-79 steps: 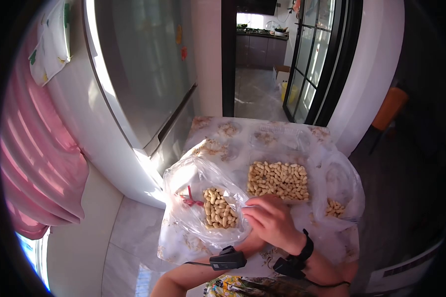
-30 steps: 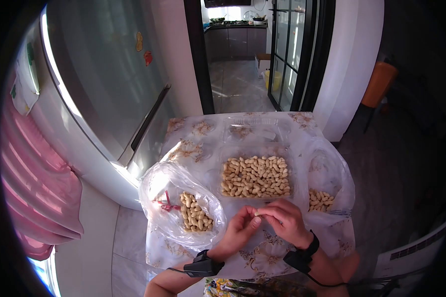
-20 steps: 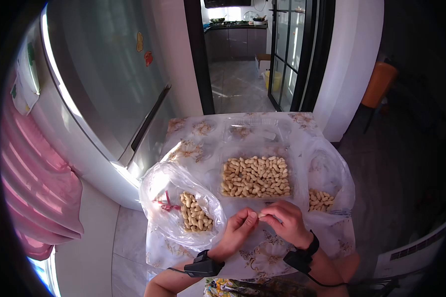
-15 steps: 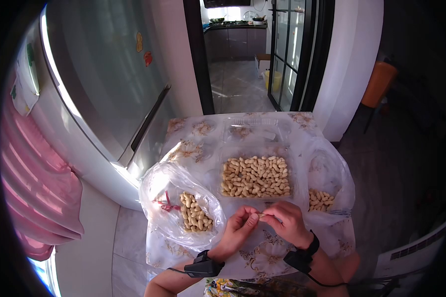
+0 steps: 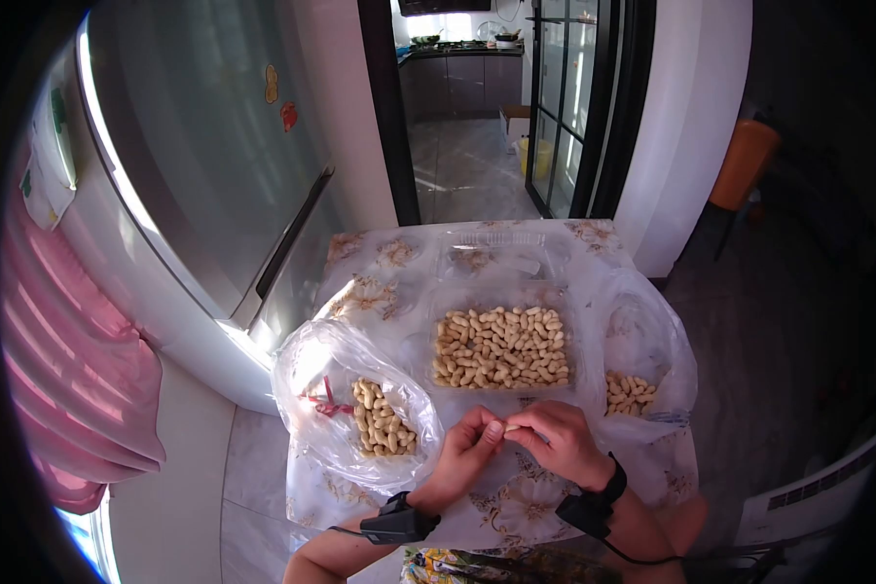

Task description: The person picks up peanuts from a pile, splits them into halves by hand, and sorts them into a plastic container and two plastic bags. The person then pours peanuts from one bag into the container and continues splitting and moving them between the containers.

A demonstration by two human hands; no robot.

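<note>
Between the fingertips of both hands is a peanut [image 5: 511, 427], mostly covered by the fingers. My left hand [image 5: 469, 450] pinches it from the left, thumb on top. From the right, my right hand [image 5: 559, 440] pinches its other end. Just beyond the hands stands a clear plastic box [image 5: 501, 390] full of unshelled peanuts [image 5: 501, 346], its clear lid [image 5: 494, 255] folded back. Left of my left hand lies an open clear plastic bag [image 5: 307, 438] with peanuts [image 5: 384, 419] and a red tie [image 5: 331, 399]. On the right, another clear bag [image 5: 647, 321] holds fewer peanuts [image 5: 630, 394].
All this rests on a table with a floral cloth [image 5: 370, 292]. A fridge [image 5: 214, 146] stands close at the left, beside a pink curtain [image 5: 78, 360]. Beyond the table, a glass door [image 5: 565, 117] stands open to a kitchen. An orange chair [image 5: 745, 165] is at the right.
My right hand has shifted slightly, its fingers curling closer over the peanut, so less of it shows. The box and bags stay where they were.
</note>
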